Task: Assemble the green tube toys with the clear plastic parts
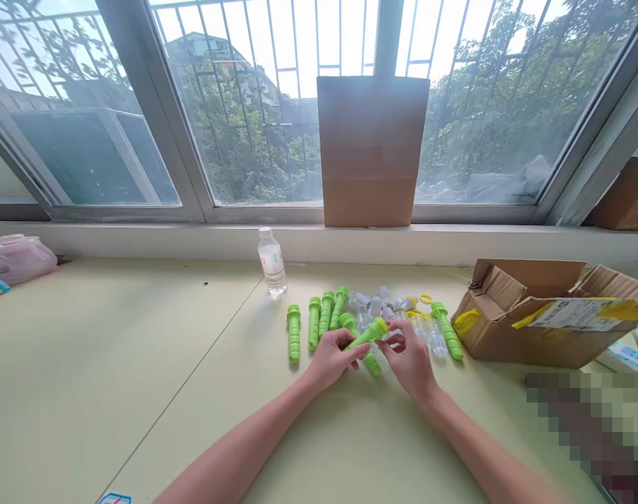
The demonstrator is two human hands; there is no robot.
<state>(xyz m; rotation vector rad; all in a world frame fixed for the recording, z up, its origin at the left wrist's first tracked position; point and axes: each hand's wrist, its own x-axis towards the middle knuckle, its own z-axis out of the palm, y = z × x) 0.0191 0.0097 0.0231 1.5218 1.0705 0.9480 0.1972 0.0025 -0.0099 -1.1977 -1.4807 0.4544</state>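
Observation:
My left hand (pixel 335 360) is closed around a green ribbed plastic tube (pixel 361 338), its wide collar tilted up to the right. A yellow ring (pixel 381 326) sits at the collar end, and the fingers of my right hand (pixel 409 358) pinch there. Beneath my hands, another green tube (pixel 372 363) lies partly covered. Several similar tubes lie to the left, among them one set apart (pixel 294 334). Clear plastic tubes (pixel 437 339) and small clear parts (pixel 375 306) lie behind and beside my right hand, with a loose yellow ring (pixel 426 299) among them.
An open cardboard box (pixel 550 336) with yellow tape stands at the right, near one more green tube (pixel 447 332). A water bottle (pixel 272 262) stands behind the row. A cardboard sheet (pixel 372 150) leans on the window. A pinkish bag (pixel 22 257) lies far left.

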